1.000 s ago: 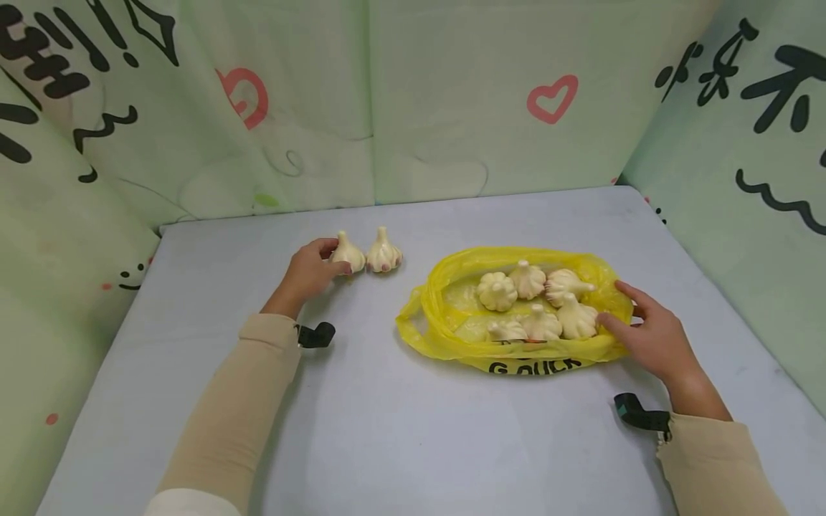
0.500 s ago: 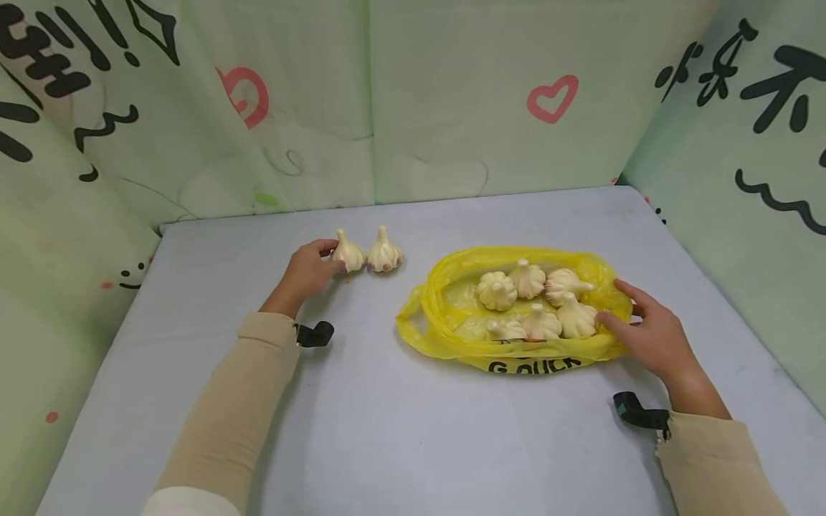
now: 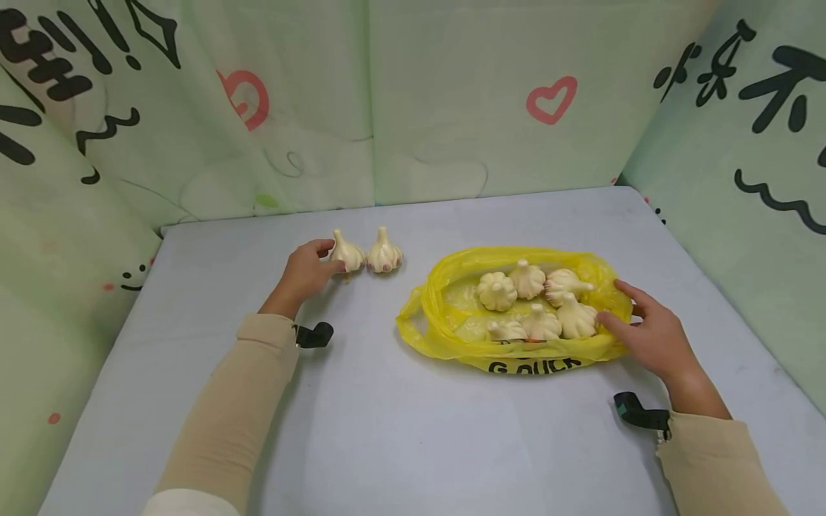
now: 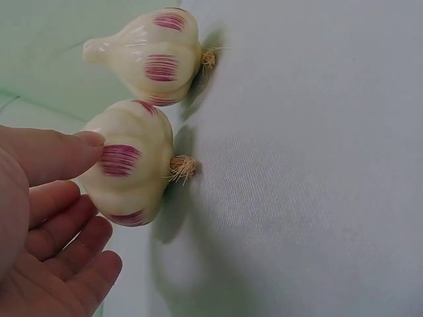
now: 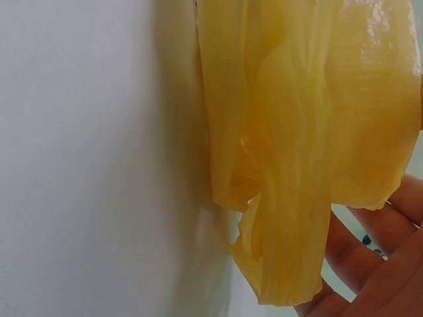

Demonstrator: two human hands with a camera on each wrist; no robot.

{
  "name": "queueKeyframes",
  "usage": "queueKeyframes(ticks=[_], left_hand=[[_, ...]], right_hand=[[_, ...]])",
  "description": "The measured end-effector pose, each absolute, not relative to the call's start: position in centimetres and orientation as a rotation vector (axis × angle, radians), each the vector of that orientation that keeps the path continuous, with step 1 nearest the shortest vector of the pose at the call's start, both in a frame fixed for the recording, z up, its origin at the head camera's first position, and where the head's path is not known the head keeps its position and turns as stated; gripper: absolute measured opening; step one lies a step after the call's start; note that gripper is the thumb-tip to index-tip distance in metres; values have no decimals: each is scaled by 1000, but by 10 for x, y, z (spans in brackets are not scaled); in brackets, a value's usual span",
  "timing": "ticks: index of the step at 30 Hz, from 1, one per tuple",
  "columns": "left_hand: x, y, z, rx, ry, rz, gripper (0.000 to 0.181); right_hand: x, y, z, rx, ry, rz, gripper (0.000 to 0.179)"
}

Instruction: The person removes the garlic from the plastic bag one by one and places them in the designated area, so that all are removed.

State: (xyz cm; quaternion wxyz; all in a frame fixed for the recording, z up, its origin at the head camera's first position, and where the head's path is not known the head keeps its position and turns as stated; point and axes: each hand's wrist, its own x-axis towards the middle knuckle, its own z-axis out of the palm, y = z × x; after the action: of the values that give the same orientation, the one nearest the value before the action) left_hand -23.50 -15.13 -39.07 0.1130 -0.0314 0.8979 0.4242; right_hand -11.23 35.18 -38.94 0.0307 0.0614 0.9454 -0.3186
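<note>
My left hand (image 3: 306,272) is at the left one of two garlic bulbs (image 3: 348,253), pinching it with the thumb in front and the fingers reaching round behind. In the left wrist view the thumb presses on a purple-streaked side of this garlic bulb (image 4: 132,168), whose dry roots face the table; the other fingers spread loosely below. The second garlic bulb (image 3: 384,254) stands upright just to its right. At the right, my right hand (image 3: 654,333) holds the rim of a yellow plastic bag (image 3: 464,351), thumb over the edge and fingers outside. Several garlic bulbs (image 3: 497,291) lie in the bag's wide mouth.
A white table (image 3: 400,444) spreads under everything. Pale green printed curtains (image 3: 439,93) rise behind it and at both sides. The bag's handle loop (image 3: 413,322) sticks out to the left, between the bag and the two bulbs.
The left garlic bulb has shifted and tipped slightly to the left, together with my left hand. My right hand and the bag stay in place.
</note>
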Motion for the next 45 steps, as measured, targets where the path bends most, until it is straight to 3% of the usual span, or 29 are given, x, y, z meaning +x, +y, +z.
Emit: queueKeyframes(ticks=[19,28,45], left_hand=[[-226,-150,-379,-53,2735,1203,67],[-207,-121,-355,191,2777,1269,66],[-174,-34,-352,818,2592,1084,52]], right_hand=[[-110,351,-389,222,2912,-975,78],[-110,350,-389,232,2917,-982,78],[-111,349,-391,228,2904,-1004,77]])
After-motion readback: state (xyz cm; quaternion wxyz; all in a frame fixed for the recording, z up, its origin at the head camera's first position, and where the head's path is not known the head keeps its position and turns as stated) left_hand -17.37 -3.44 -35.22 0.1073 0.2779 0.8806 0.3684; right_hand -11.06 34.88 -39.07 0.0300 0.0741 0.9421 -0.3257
